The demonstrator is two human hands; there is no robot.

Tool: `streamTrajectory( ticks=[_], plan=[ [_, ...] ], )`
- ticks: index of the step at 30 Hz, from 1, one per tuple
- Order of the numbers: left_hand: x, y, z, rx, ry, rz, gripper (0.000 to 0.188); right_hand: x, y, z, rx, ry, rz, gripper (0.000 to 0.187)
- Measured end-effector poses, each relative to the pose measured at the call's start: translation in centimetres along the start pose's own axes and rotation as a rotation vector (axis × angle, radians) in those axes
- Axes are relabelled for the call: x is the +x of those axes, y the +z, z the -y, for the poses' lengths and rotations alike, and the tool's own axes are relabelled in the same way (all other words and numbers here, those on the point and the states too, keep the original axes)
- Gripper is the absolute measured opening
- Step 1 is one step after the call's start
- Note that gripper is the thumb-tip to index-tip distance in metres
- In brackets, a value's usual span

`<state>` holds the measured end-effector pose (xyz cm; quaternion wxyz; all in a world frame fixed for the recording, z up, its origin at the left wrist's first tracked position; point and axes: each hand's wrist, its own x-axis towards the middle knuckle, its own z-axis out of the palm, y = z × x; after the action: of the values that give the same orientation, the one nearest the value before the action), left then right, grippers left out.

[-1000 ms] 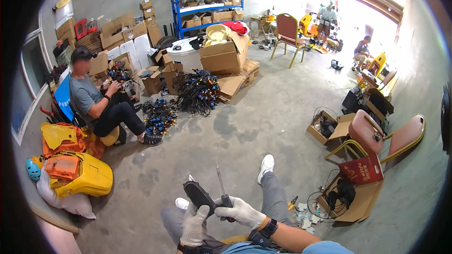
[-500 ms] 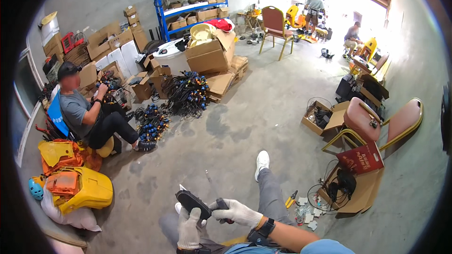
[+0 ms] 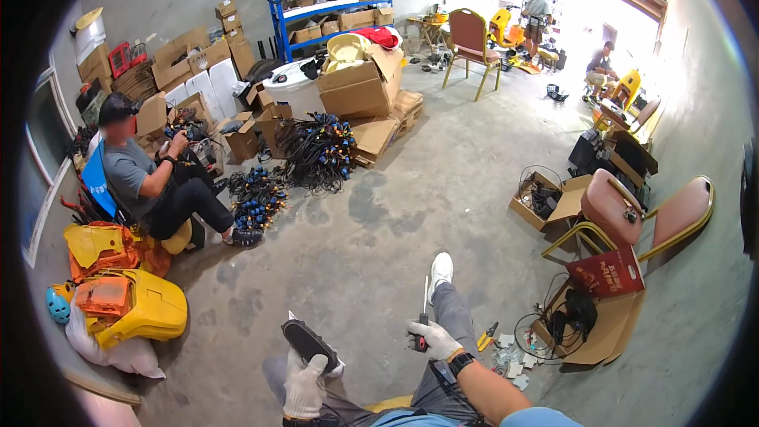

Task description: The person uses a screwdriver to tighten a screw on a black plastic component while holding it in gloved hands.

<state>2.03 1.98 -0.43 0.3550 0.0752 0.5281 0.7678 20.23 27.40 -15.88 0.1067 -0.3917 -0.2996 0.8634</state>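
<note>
My left hand [image 3: 304, 387], in a pale work glove, grips a black oblong part [image 3: 304, 338] with rounded ends and a pale edge showing at its tip. What kind of part it is cannot be made out. Over my right thigh, my right hand [image 3: 439, 341], gloved too, is closed round the dark handle of a screwdriver [image 3: 424, 319]. Its thin shaft points up and away from me. The screwdriver and the black part are apart, with a gap of floor between them.
Yellow-handled pliers [image 3: 488, 337] lie right of my leg, beside small white pieces [image 3: 515, 368] and an open carton [image 3: 610, 334] with black cables. At left a person [image 3: 142, 166] sits near yellow covers [image 3: 154, 308]. Cable bundles [image 3: 312, 154] lie farther off; two people work by the doorway.
My right hand has moved right, away from the black part, and the screwdriver now stands more upright. My left hand, still on the part, has shifted slightly left.
</note>
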Motion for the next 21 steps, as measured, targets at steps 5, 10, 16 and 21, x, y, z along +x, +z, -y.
streamTrajectory(
  ticks=[5, 10, 16, 21],
  plan=[
    [-0.3, 0.8, -1.0, 0.001, -0.015, 0.024, 0.055, 1.9, -2.1, -2.3, -0.064, 0.006, 0.001, 0.028],
    [-0.3, 0.1, -1.4, -0.068, 0.032, 0.025, 0.041, 1.8, -1.9, -2.3, -0.099, 0.043, -0.010, 0.027],
    [0.0, -2.0, -2.0, -0.001, 0.113, -0.104, 0.048, 1.6, -1.7, -2.4, -0.073, 0.030, -0.037, 0.030],
    [0.6, -5.2, -1.5, -0.049, 0.120, -0.201, 0.051, 2.4, -2.4, -2.9, -0.079, 0.054, -0.031, 0.027]
  ],
)
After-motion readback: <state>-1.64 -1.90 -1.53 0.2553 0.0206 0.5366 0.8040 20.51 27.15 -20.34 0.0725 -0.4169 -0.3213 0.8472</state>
